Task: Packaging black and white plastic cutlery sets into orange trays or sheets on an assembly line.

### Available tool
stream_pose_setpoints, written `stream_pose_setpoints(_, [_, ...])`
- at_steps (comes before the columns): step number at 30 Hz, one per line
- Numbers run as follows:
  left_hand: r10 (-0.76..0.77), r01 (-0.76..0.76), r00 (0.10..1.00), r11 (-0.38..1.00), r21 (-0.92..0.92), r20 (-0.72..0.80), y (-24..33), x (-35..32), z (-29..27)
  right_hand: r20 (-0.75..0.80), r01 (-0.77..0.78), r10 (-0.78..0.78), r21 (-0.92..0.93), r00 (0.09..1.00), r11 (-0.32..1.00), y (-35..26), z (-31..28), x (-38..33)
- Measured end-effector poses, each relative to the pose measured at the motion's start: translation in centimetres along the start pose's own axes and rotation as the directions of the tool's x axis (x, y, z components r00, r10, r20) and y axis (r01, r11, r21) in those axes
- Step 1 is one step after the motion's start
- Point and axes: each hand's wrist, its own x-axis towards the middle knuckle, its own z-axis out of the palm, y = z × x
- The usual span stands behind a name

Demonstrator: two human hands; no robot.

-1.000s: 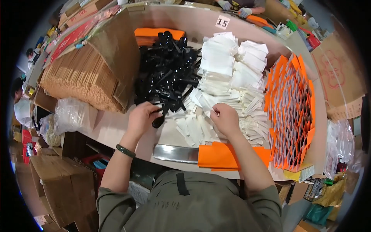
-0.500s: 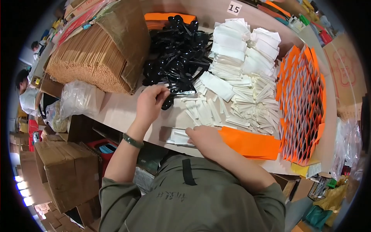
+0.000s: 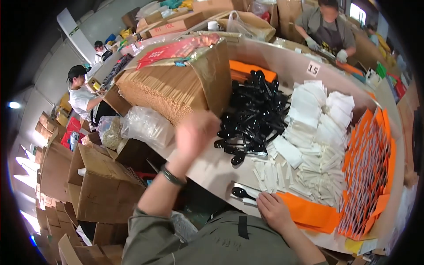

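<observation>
From here I see the blurred left hand (image 3: 197, 134) blocking part of the ridged tan stack (image 3: 161, 95) in its brown cardboard carton (image 3: 215, 77); its grip I can't tell. The right hand (image 3: 274, 210) overlaps flat orange sleeves (image 3: 311, 215), pinch unclear, just beside 1 glossy black plastic spoon (image 3: 239, 192).

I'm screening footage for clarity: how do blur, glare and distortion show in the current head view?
Head view: the left hand is smeared by blur, while the right hand looks sharper; small glints dot the black spoons; a bright light glares at far left; and the table's back panel bows in the fisheye, with corners black.
</observation>
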Motion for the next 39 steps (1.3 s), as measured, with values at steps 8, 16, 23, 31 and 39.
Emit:
stream_pose_setpoints(8, [-0.359,0.262,0.902,0.897,0.356,0.239,-8.9,7.2,-4.8,0.018,0.021,-0.020,-0.029,1.000,0.999,-0.5,1.5,-1.0])
stream_pose_setpoints(16, [-0.258,0.252,0.959,0.966,-0.062,-0.121,-8.9,5.1,-6.2,0.003,-0.175,0.176,0.156,0.984,0.972,-0.5,-0.9,-2.0])
stream_pose_setpoints(23, [-0.695,0.687,0.603,0.203,-0.698,0.392,-3.6,-15.9,-0.5,0.036,-0.220,0.217,0.174,0.975,0.960,-0.1,-1.6,-1.9])
stream_pose_setpoints(31, [-0.157,0.628,0.580,0.711,-0.316,0.800,0.5,-13.9,1.4,0.074,-0.266,0.261,0.076,0.963,0.961,-0.9,-1.9,-2.4])
stream_pose_setpoints(39, [-0.275,0.440,0.798,0.874,-0.206,0.536,11.1,-12.8,5.2,0.054,-0.385,0.381,0.184,0.923,0.905,-2.3,-1.5,-0.6])
